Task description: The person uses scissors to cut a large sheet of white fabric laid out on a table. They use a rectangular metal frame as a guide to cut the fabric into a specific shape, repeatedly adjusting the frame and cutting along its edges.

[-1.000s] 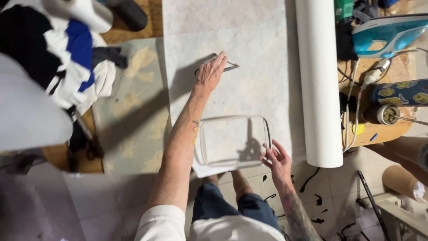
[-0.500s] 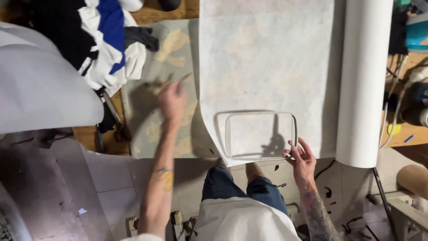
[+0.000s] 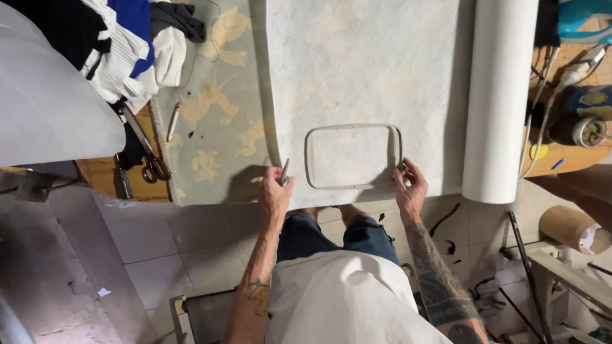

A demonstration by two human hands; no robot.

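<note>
A pale rectangular hoop frame (image 3: 352,156) with rounded corners lies flat on a sheet of white felt-like fabric (image 3: 363,70) at the table's near edge. My right hand (image 3: 410,186) touches the frame's near right corner with its fingertips. My left hand (image 3: 275,191) sits at the fabric's near left corner and grips a thin pen-like tool (image 3: 285,171) that points away from me. The sheet unrolls from a white roll (image 3: 499,95) on the right.
A grey cloth with tan figures (image 3: 213,108) covers the table under the sheet. Scissors (image 3: 145,150) and a small pen (image 3: 173,121) lie at its left, near piled clothes (image 3: 121,38). An iron and a cable (image 3: 567,76) are at the right. Tiled floor lies below.
My left hand pulled back from the far fabric to the near left corner, now holding the thin tool. The view shifted, and my right hand stays at the frame's right corner.
</note>
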